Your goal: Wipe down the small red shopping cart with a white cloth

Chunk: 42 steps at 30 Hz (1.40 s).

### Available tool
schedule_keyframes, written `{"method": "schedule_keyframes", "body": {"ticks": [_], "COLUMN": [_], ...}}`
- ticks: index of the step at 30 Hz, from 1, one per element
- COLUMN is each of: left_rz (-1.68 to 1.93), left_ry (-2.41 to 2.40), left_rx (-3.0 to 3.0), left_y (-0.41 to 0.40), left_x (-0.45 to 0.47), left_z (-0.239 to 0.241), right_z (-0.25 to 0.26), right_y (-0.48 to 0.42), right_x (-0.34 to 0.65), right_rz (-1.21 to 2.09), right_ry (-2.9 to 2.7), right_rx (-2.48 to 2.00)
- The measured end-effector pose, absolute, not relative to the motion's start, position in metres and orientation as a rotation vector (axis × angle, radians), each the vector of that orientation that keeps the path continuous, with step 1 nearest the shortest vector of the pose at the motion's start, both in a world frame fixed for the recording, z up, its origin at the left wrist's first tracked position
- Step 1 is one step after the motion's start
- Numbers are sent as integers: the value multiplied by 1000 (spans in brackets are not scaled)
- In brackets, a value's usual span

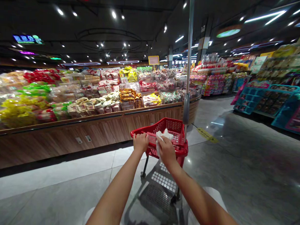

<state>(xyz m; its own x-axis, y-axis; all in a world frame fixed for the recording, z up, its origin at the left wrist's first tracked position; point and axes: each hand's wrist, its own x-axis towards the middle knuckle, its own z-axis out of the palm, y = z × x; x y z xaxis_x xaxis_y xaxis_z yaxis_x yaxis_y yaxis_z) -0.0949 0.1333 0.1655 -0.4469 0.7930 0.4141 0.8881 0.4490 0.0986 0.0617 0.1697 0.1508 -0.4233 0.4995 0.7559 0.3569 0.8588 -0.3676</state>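
Observation:
A red plastic shopping cart [173, 123] stands in front of me, its basket wall full of small holes. My left hand [140, 142] is wrapped round the left part of the cart's handle. On the right side of the same handle, my right hand [167, 150] is closed on a crumpled white tissue [166, 134]. The tissue sticks out above and below the fingers. Whether the right fingers also grip the handle beneath the tissue, I cannot tell. A tall metal pole [188, 61] rises at the cart's right side.
A long wood-panelled display counter [90, 136] runs along the left, heaped with packaged snacks [128, 95]. Blue display racks [251, 99] stand on the right. Grey tiled floor [224, 154] lies between them, with a yellow floor sticker [207, 135] on it.

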Motion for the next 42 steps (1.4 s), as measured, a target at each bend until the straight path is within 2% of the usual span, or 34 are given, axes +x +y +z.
{"method": "schedule_keyframes", "body": {"ticks": [4, 12, 17, 22, 30, 34, 39, 42], "left_rz": [-429, -395, -271, -207, -205, -204, -288, -340], "left_ry": [-2398, -2166, -2198, -2384, -2397, -2340, -2380, -2426], "left_rx": [-1472, -1793, -1916, -1671, -1537, -1595, -1452, -1344], "left_y": [131, 103, 101, 112, 122, 116, 111, 111], "left_x": [-92, -98, -93, -82, -76, -87, -90, -86], "left_z": [168, 171, 181, 176, 171, 168, 160, 157], "right_z": [155, 159, 158, 164, 168, 163, 150, 144], "right_y": [174, 189, 218, 243, 207, 226, 292, 302], "right_x": [49, 98, 121, 113, 51, 58, 92, 88], "right_rz": [63, -161, -82, 54, 21, 50, 131, 130], "right_ry": [-2148, -2276, -2250, -2295, -2364, -2366, -2256, -2193], "right_rx": [-612, -752, -862, -956, -530, -423, -667, -728]}}
